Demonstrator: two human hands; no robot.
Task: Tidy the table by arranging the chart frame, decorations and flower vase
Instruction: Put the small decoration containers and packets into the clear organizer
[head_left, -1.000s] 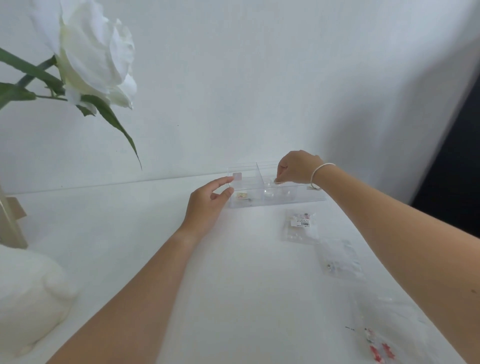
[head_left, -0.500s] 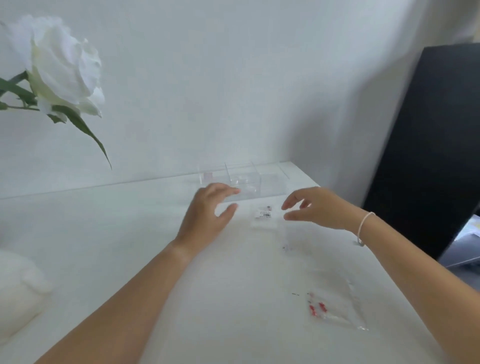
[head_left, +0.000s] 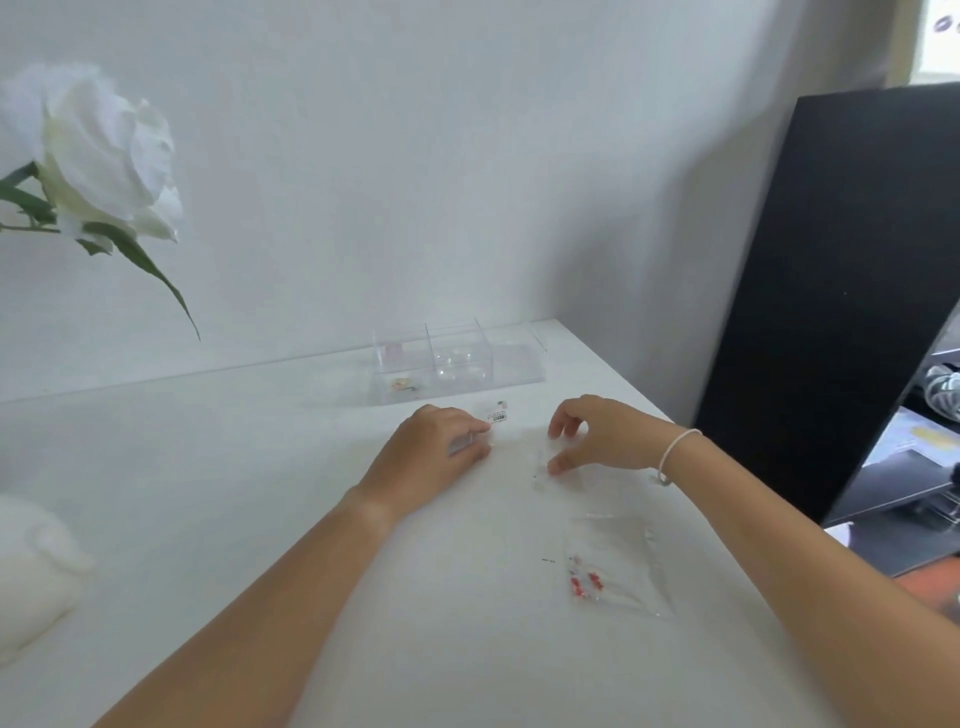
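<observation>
Nearest the camera, lower right of the frame, a clear packet with red pieces (head_left: 608, 574) lies flat on the white table (head_left: 208, 493), nobody touching it. Up at centre, the left hand (head_left: 431, 457) pinches the corner of a small barcoded packet (head_left: 496, 415), fingers closed on it, while the right hand (head_left: 597, 434) curls half-open over another clear packet (head_left: 550, 467), thumb just touching the film, nothing gripped yet. Slippery stuff, this: best to pinch an edge rather than scrape the flat face. Beyond them, the clear divided tray (head_left: 457, 361) sits against the white wall (head_left: 415, 156), a few decorations inside. A white rose (head_left: 98, 156) leans in at upper left; a black panel (head_left: 831, 291) stands at right.
</observation>
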